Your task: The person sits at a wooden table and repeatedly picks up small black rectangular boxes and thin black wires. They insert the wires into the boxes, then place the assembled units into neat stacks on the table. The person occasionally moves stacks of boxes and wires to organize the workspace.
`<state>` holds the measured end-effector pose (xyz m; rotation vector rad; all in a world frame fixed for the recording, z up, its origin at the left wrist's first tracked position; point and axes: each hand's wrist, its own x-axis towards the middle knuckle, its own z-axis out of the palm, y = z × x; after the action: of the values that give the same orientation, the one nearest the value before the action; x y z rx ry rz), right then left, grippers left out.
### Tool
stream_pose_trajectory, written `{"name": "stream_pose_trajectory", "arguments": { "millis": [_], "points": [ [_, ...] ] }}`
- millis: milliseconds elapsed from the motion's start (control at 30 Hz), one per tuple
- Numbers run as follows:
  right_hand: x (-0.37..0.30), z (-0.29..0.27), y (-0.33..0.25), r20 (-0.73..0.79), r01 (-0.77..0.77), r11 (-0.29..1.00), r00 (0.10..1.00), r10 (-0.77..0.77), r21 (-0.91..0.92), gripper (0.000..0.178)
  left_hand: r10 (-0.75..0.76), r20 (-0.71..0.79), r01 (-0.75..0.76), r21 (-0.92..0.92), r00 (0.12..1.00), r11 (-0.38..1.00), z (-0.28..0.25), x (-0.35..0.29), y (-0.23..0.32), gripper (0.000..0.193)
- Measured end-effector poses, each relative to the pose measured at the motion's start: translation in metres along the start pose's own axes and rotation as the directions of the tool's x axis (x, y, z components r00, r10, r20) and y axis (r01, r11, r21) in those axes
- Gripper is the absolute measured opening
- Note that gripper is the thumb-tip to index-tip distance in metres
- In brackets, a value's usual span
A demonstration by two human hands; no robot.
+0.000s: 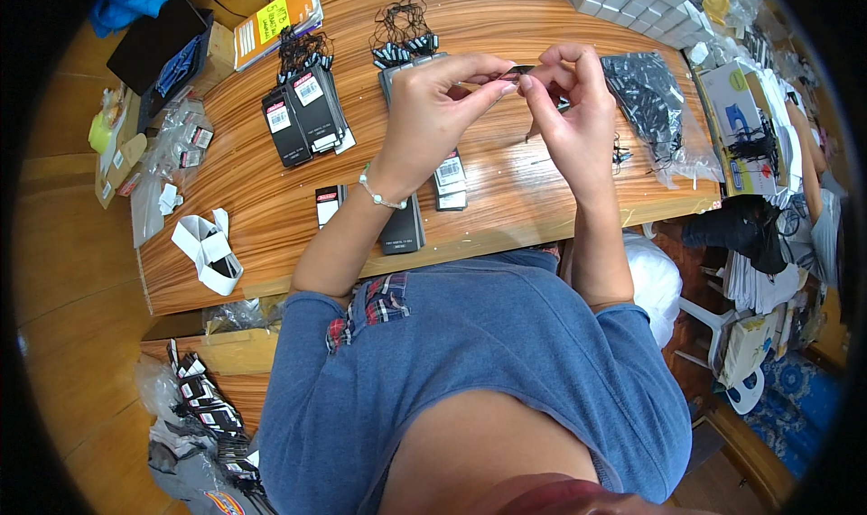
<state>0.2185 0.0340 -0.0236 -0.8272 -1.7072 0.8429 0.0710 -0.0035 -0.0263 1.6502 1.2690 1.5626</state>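
Note:
My left hand [442, 95] and my right hand [575, 109] meet above the far middle of the table. Thumbs and fingers of both pinch a thin dark piece [520, 70]; its kind is too small to make out. Below my left forearm lie black cardboard hang tags [403, 231], partly hidden by the arm. Another small stack of labelled tags [450, 183] lies between my arms, with a single labelled tag [329, 205] to the left. Beside my right wrist is a loose black cord [621, 156] with a small clasp.
Finished-looking bundles of black tags with cords [307, 109] stand at the left, with more corded tags [406, 46] behind my left hand. A clear bag of black cords [646, 104] lies right. White label strip [208, 251] curls at the left edge; small white boxes [628, 0] fill the far right.

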Motion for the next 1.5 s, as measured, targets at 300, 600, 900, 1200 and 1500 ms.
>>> {"name": "stream_pose_trajectory", "arguments": {
  "millis": [300, 600, 900, 1200, 1500],
  "points": [
    [0.003, 0.003, 0.006, 0.022, 0.009, 0.998, 1.0, -0.01, 0.066, 0.02, 0.052, 0.021, -0.054, 0.075, 0.998, 0.996, -0.003, 0.0, -0.002, 0.016],
    [0.003, 0.003, 0.008, -0.003, -0.01, 0.976, 1.0, 0.011, 0.22, 0.017, 0.108, 0.114, -0.123, 0.135, 0.988, 0.983, -0.008, 0.005, 0.001, 0.015],
    [-0.003, 0.002, 0.007, 0.041, -0.13, 0.864, 0.991, 0.126, 0.487, 0.019, 0.06, 0.179, -0.069, 0.043, 0.982, 0.997, -0.01, 0.011, 0.01, 0.015],
    [0.003, -0.006, 0.019, 0.285, -0.406, 0.657, 0.914, 0.289, 0.636, 0.015, 0.644, 0.31, -0.695, 0.502, 0.7, 0.515, -0.017, 0.022, -0.005, 0.022],
    [0.019, -0.013, 0.04, 0.043, -0.103, 0.445, 0.989, 0.144, 0.889, 0.009, 0.572, 0.29, -0.635, 0.474, 0.767, 0.611, -0.021, 0.011, -0.024, 0.017]
  ]
}}
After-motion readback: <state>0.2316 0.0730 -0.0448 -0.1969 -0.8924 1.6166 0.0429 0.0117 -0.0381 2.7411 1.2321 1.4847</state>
